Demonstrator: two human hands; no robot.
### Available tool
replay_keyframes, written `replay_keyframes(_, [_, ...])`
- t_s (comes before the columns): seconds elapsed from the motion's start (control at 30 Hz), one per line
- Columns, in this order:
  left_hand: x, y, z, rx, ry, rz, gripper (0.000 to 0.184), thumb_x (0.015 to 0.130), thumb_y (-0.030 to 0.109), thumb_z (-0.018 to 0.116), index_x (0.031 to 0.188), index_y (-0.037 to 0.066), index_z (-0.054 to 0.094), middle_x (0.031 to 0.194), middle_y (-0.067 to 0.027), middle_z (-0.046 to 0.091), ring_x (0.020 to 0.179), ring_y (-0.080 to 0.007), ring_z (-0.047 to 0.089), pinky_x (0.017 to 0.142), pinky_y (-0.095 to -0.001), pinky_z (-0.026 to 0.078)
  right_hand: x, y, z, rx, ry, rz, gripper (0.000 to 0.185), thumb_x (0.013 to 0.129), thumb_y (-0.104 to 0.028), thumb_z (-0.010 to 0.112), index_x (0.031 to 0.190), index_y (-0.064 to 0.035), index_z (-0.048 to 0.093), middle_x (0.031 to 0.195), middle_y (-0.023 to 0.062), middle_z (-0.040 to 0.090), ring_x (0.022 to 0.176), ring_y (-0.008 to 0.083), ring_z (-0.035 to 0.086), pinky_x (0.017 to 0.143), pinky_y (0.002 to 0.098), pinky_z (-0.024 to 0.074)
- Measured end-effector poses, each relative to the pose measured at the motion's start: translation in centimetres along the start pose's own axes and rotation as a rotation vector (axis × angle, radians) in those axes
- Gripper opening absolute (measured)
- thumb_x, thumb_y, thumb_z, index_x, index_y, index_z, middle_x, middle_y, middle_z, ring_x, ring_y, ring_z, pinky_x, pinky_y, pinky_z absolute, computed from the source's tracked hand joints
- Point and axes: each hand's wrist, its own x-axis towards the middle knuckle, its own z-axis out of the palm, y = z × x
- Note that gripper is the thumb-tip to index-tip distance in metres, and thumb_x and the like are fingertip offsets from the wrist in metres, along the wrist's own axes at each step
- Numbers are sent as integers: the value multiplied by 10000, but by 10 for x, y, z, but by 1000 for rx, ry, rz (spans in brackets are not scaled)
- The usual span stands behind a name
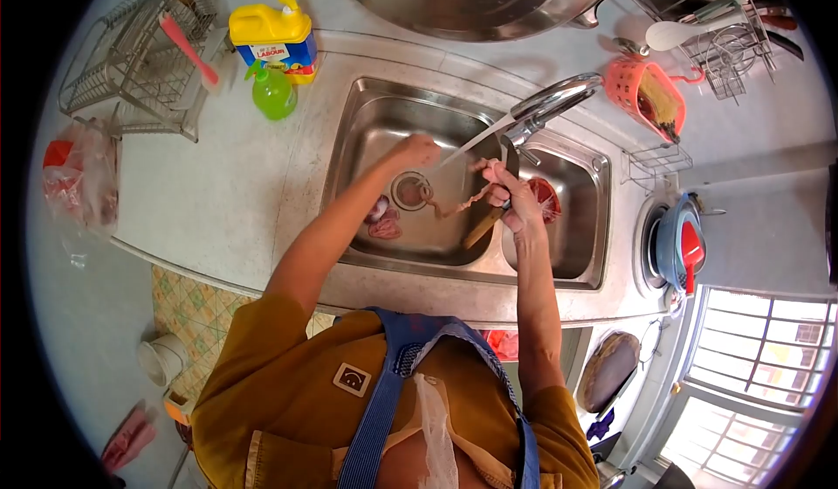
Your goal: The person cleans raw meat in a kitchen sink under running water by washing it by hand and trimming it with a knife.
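Note:
My left hand (419, 150) is closed above the left basin, close to the running water. Whether anything is in its fingers I cannot make out. Over the divider between the basins, my right hand (515, 197) is closed around a knife with a wooden handle (482, 227), its blade pointing toward the faucet. A long, thin strip of raw meat, perhaps intestine (471, 199), hangs from the same fingers down toward the drain (408, 191). Pink and whitish meat pieces (382, 220) lie on the left basin's floor, left of the strip's lower end.
A chrome faucet (559, 95) pours water into the left basin. In the right basin sits a red bag or container (546, 199). A green pump bottle (274, 94) and a yellow-blue detergent jug (272, 40) stand at left. A coral basket (642, 96) stands right of the faucet.

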Motion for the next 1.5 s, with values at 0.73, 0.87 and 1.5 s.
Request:
replay_keyframes(0.73, [-37,45,3,-124,123,135,242,856,241,586,919,17,651,629,33,491,522,-35,396,454,-191,298,84,20,37,-352,25,-70,90,843,-83,568,901,-15,573,701,18,543,524,78,455,462,213,358])
replay_keyframes(0.87, [-36,60,-3,-278,35,-38,213,855,172,551,963,14,644,615,42,469,505,-26,366,436,-182,269,111,14,9,32,-85,89,141,814,-97,559,871,32,550,747,112,554,643,175,541,561,288,455])
replay_keyframes(1.5, [-31,76,10,-54,-100,-125,218,893,179,505,987,12,609,700,23,498,528,-28,336,463,-178,247,16,63,-7,262,-411,64,542,907,-329,519,1341,-60,336,714,-21,380,610,84,358,559,218,321])
